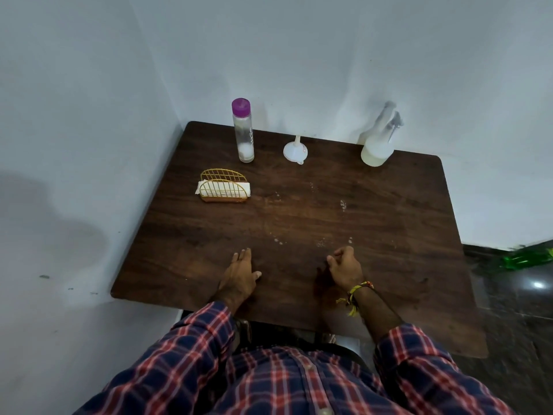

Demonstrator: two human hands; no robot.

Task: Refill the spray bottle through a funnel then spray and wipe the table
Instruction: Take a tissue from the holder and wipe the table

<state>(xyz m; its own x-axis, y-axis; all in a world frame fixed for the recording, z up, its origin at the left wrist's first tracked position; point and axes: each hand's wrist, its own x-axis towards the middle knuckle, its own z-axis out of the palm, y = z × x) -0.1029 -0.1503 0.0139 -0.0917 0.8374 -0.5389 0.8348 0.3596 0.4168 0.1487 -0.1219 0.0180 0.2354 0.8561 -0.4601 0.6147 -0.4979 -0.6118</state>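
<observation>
A dark wooden table [299,223] fills the middle of the view. At its far right stands a translucent spray bottle [377,142] with pale liquid in the bottom. A small white funnel [295,150] lies at the far middle, spout pointing away. Left of it stands a tall clear bottle [244,131] with a purple cap. A gold wire holder [223,187] with white napkins sits at the left. My left hand [241,272] rests flat on the near table edge, empty. My right hand [344,269] rests beside it, fingers loosely curled, holding nothing.
White specks and smears dot the table's centre [342,205]. White walls close the far and left sides. A green bottle [526,259] lies on the dark floor to the right.
</observation>
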